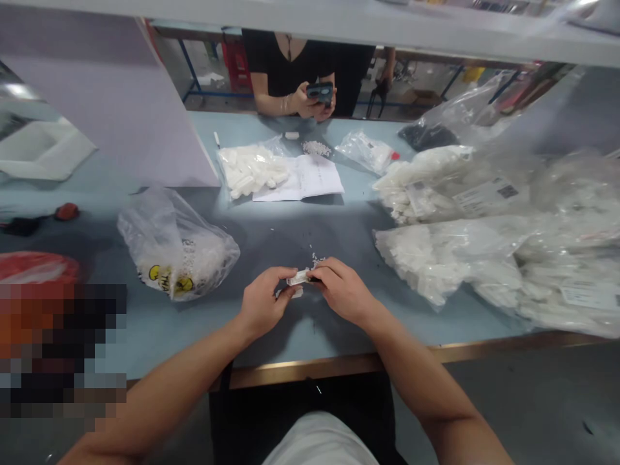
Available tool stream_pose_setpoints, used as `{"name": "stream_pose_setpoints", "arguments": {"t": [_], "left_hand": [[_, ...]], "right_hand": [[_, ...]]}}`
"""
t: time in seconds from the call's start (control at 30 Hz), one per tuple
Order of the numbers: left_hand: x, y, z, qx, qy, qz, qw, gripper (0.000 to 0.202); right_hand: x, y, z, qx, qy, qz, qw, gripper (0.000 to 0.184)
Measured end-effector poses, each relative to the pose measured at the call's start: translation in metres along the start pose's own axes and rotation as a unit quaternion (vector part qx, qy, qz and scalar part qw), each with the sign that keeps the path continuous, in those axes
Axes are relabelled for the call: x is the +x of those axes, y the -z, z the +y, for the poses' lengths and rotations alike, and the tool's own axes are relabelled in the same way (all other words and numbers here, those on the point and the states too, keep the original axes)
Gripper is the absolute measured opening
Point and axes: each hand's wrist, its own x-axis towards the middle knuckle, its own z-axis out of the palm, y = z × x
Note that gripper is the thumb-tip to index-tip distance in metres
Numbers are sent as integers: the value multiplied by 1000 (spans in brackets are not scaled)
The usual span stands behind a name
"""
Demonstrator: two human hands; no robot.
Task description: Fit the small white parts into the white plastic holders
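Right hand (pixel 346 290) hides the white plastic piece (pixel 298 278) at its three-o'clock end (fingers' grip? can't tell); left hand (pixel 264 299) pinches nine o'clock!

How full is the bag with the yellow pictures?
The bag looks partly full: white bits show inside, but its far end looks limp.

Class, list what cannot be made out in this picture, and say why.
All in the head view:
Right end of the small white part: hidden by the right hand.
Writing on the paper sheet: too small and blurred.
Screen of the phone: faces away from the camera.
Red plastic: cut off by the left edge, pixelated below.
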Motion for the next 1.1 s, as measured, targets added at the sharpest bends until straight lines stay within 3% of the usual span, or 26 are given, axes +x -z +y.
{"name": "stream_pose_setpoints", "arguments": {"t": [0.17, 0.3, 0.4, 0.53, 0.73, 0.8, 0.97, 1.1], "left_hand": [[-1, 1, 0, -15, -64, 9, 998, 11], [-1, 2, 0, -51, -73, -2, 996, 10], [-2, 0, -3, -83, -22, -12, 996, 13], [-3, -3, -6, -149, 80, -19, 985, 21], [1, -1, -6, -177, 134, -7, 975, 23], [2, 0, -5, -172, 139, -3, 975, 24], [3, 1, -5, -164, 146, -3, 976, 24], [3, 1, -4, -158, 145, -5, 977, 24]], "right_hand": [[5, 7, 0, 111, -79, -16, 991, 5], [11, 11, 1, 181, -140, -69, 971, 16], [12, 10, 2, 230, -171, -101, 953, 16], [11, 11, 8, 269, -228, -56, 934, 26], [9, 23, 34, 112, -256, 59, 958, 18], [7, 24, 42, 42, -239, 41, 969, 15], [5, 14, 49, -73, -215, -80, 971, 16], [6, 2, 51, -112, -220, -105, 963, 18]]}}
